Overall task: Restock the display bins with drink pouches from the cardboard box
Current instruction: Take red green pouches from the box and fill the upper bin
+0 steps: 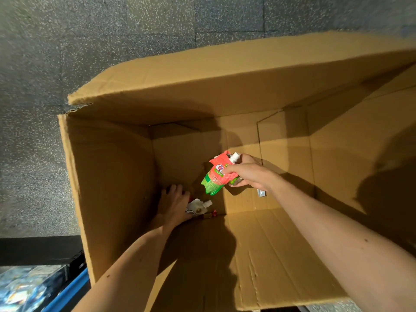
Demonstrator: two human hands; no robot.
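Currently the right hand (248, 174) holds a red and green drink pouch (216, 179) low inside the cardboard box (112, 176), clear of the box bottom. Its fingers (227, 170) are curled round the upper part of the pouch, just below the white cap (234, 156), and the grasp is closed on it. The left hand (173, 204) is down at the far left corner of the box bottom, beside a white pouch (198, 207) that lies flat with its spout toward the right. The left fingers (173, 189) reach forward over something dark. Whether they have closed on anything cannot be told, as the hand hides what lies beneath.

Handling assessment: the pouches appear to be soft film packs of liquid, light enough for one hand, limp in the body and probably slick. The stiff points are the spout and the top seam. A hold there, or round the shoulders as the right hand has it, should be secure. Squeezing the belly risks a slip or strain on the cap.

A blue-edged container (65, 289) shows at lower left, beside the speckled floor (33, 109).
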